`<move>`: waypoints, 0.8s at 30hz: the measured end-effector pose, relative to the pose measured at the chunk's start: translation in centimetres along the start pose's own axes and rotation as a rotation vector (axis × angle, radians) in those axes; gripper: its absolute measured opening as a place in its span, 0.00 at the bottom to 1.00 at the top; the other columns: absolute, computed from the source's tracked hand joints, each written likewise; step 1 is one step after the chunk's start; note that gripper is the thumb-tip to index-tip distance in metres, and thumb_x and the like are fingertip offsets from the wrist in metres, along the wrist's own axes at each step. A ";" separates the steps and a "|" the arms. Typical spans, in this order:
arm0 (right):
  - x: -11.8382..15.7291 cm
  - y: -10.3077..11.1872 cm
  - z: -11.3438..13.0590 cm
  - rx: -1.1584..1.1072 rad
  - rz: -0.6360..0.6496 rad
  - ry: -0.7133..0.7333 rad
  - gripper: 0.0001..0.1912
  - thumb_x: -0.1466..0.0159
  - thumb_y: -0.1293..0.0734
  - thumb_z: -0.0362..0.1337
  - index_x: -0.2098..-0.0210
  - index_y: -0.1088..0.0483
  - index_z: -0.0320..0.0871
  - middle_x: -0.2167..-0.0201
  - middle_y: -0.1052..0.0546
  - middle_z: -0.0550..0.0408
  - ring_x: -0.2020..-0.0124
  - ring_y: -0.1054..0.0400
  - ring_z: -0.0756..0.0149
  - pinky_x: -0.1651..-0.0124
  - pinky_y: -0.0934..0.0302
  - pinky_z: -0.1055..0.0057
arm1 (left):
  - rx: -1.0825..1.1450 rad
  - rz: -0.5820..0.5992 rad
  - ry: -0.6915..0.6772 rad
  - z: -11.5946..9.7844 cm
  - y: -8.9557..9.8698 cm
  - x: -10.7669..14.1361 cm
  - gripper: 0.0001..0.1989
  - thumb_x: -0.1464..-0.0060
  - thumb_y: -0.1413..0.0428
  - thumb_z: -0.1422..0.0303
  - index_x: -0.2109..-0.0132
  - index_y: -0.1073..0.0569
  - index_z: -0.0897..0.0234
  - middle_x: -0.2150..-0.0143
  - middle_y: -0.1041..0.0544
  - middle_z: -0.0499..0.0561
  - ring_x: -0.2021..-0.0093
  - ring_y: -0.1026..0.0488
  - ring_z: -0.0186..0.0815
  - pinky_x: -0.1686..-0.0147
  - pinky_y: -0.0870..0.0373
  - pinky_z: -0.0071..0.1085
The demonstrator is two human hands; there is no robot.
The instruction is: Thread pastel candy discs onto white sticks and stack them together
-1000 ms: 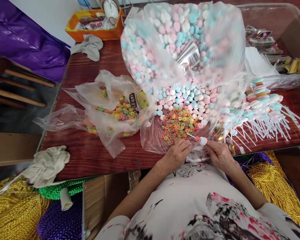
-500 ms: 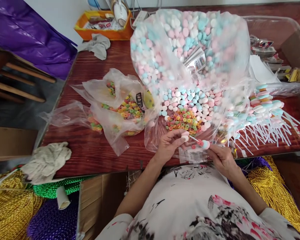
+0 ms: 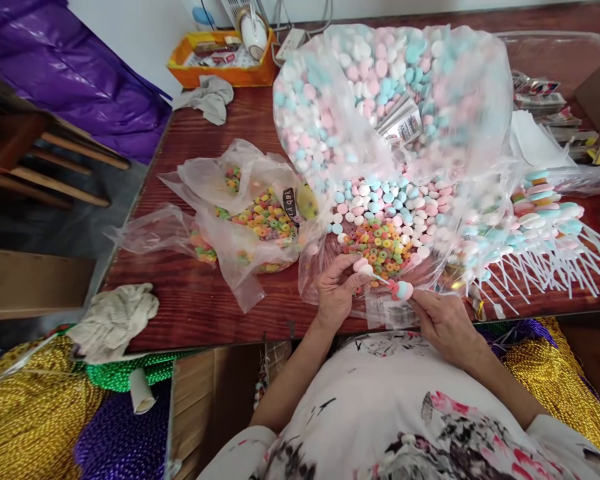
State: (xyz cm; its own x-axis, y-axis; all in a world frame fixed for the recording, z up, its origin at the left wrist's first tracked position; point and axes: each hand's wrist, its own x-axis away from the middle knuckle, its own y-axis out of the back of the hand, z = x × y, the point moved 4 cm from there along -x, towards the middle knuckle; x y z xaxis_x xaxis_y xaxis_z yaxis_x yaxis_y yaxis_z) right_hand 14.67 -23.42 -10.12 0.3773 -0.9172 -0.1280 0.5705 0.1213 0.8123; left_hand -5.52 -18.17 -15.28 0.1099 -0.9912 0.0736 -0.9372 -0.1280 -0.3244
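My left hand (image 3: 337, 290) pinches pink and white rounded sweets (image 3: 363, 266) at the left tip of a thin white stick (image 3: 379, 277). Further along the stick sit a red ring candy (image 3: 392, 287) and a pale blue, white and pink stack of sweets (image 3: 404, 290). My right hand (image 3: 445, 327) is closed at the stick's right end, its fingertips just beside that stack; the grip itself is partly hidden. Right behind my left hand lies a heap of colourful ring candies (image 3: 377, 247), with loose pastel sweets (image 3: 395, 200) beyond it.
A large clear bag of pastel sweets (image 3: 325, 120) fills the table's back. To the left lies a bag of ring candies (image 3: 265, 220); to the right, a pile of filled sticks (image 3: 550, 220). Shiny bead strands (image 3: 30, 413) hang below the table edge. An orange box (image 3: 220, 73) stands behind.
The whole view has shifted a little, moving the scene rightward. Both hands still hold the stick, and the sweets in my left hand sit slightly farther from the stack.
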 end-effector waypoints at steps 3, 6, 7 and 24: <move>0.1 0.0 0.0 0.086 0.021 0.006 0.13 0.31 0.43 0.32 0.61 0.27 0.41 0.77 0.27 0.55 0.78 0.39 0.69 0.72 0.53 0.69 | -0.105 0.032 -0.067 0.3 0.6 -0.1 0.18 0.59 0.29 0.60 0.60 0.20 0.61 0.60 0.22 0.50 0.65 0.25 0.33 0.71 0.25 0.27; 0.2 0.2 0.1 0.128 0.037 0.020 0.13 0.31 0.43 0.31 0.60 0.26 0.40 0.77 0.26 0.55 0.78 0.39 0.69 0.72 0.55 0.69 | -0.162 0.083 -0.116 0.1 0.7 -0.1 0.16 0.57 0.30 0.59 0.62 0.20 0.62 0.62 0.22 0.51 0.63 0.24 0.34 0.66 0.24 0.30; 0.1 0.2 0.1 0.125 0.042 0.023 0.14 0.31 0.43 0.31 0.59 0.26 0.40 0.78 0.26 0.55 0.78 0.39 0.69 0.72 0.55 0.69 | -0.172 0.096 -0.141 -0.1 0.6 0.0 0.15 0.56 0.30 0.59 0.62 0.20 0.62 0.62 0.21 0.51 0.63 0.24 0.35 0.65 0.24 0.30; -1.0 -1.8 0.3 0.007 0.041 -0.044 0.17 0.33 0.44 0.28 0.50 0.29 0.39 0.74 0.24 0.54 0.76 0.35 0.68 0.70 0.51 0.70 | -0.273 -0.011 -0.236 0.4 -0.7 0.5 0.17 0.51 0.32 0.66 0.53 0.19 0.59 0.53 0.18 0.53 0.52 0.21 0.42 0.49 0.23 0.40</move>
State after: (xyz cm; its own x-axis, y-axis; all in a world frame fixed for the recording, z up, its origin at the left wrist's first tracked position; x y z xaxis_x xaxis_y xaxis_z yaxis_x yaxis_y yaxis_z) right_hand 13.01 -22.89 -11.31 0.3680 -0.9272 -0.0695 0.5503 0.1569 0.8201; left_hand -4.69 -18.63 -15.42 0.1637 -0.9744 -0.1542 -0.9859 -0.1563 -0.0590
